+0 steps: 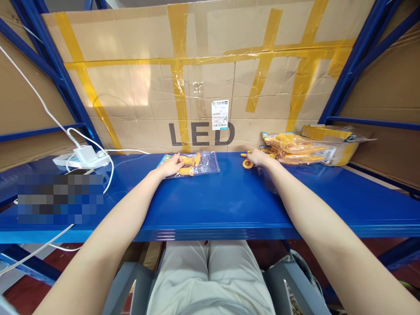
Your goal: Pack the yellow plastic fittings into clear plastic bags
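Observation:
Near the back of the blue shelf, my left hand (171, 166) grips the left end of a clear plastic bag (210, 162), its fingers bent over the printed header. Inside the bag lie several orange-yellow plastic pieces (187, 171). Farther right, my right hand (258, 157) is closed over orange-yellow plastic parts (247, 163), one with a round end poking out below the fingers. The exact shape of what it holds is partly hidden. Just beyond it rests a pile of bagged orange-yellow toys (295, 148).
An open cardboard box (349, 153) stands behind the pile. A large cardboard sheet (138, 100) marked LED backs the blue shelf (213, 201). At left are a white charger (85, 154) on a power strip, loose white cables and a blurred-out patch. Blue posts flank both sides.

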Available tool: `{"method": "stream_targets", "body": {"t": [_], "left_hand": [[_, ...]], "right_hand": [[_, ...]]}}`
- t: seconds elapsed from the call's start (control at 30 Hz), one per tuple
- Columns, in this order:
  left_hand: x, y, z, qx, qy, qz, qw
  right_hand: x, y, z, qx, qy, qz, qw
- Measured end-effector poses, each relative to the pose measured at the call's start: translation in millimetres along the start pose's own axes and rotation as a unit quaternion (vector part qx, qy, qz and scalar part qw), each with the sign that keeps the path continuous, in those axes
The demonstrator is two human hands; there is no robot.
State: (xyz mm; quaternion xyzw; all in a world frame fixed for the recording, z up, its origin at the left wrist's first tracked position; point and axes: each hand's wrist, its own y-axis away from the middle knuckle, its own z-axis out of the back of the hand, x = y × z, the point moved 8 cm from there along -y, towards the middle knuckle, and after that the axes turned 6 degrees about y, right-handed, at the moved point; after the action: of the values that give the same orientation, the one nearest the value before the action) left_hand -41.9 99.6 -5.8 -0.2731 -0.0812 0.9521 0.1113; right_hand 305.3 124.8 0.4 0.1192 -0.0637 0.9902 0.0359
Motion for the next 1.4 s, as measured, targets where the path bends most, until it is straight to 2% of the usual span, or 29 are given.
{"method": "stream_targets", "body": {"t": [0.1,0.17,0.37,0.43,0.53,0.73,0.83,0.93,1.1,1.23,1.4], "left_hand": [[-1.1,0.6,-1.1,0.011,-0.005,-0.002,1.000],[-1.0,0.9,-1.2,0.013,-0.007,0.001,1.000],[0.5,-0.7,-1.3,0.006,-0.002,0.000,1.000],[1.8,-1.7,-2.1,0.008,-0.002,0.002,1.000],[3.8,-2.7,-1.7,0.001,0.005,0.006,1.000],[3.5,-4.7,-3.2,0.000,0.010,-0.013,1.000],[1.9,-4.9,-3.4,-0.003,0.021,-0.022,1.000],[-3.2,-3.8,-5.2,0.002,0.020,-0.035,0.999],[-12.9,-3.2,-13.9,0.015,0.019,-0.059,0.998],[-21.5,-3.2,-18.5,0.014,0.032,-0.082,0.996],[-24.8,2.6,-5.8,-0.034,0.050,-0.035,0.998]], "right_hand": [[13.8,5.8,-9.9,0.051,-0.029,0.018,0.998],[24.1,11.2,-11.1,0.052,-0.007,0.054,0.997],[44.2,31.3,2.4,-0.015,0.144,0.087,0.986],[51.4,36.6,2.7,-0.005,0.156,0.105,0.982],[60.7,40.9,2.0,0.011,0.139,0.134,0.981],[79.7,46.1,10.1,-0.034,0.124,0.176,0.976],[89.9,51.3,11.9,-0.030,0.101,0.188,0.976],[98.7,56.0,11.6,-0.022,0.077,0.201,0.976],[110.2,60.2,9.0,-0.047,0.065,0.242,0.967],[114.9,62.0,2.2,-0.028,0.048,0.248,0.967],[121.0,65.7,0.5,-0.006,-0.015,0.253,0.967]]}}
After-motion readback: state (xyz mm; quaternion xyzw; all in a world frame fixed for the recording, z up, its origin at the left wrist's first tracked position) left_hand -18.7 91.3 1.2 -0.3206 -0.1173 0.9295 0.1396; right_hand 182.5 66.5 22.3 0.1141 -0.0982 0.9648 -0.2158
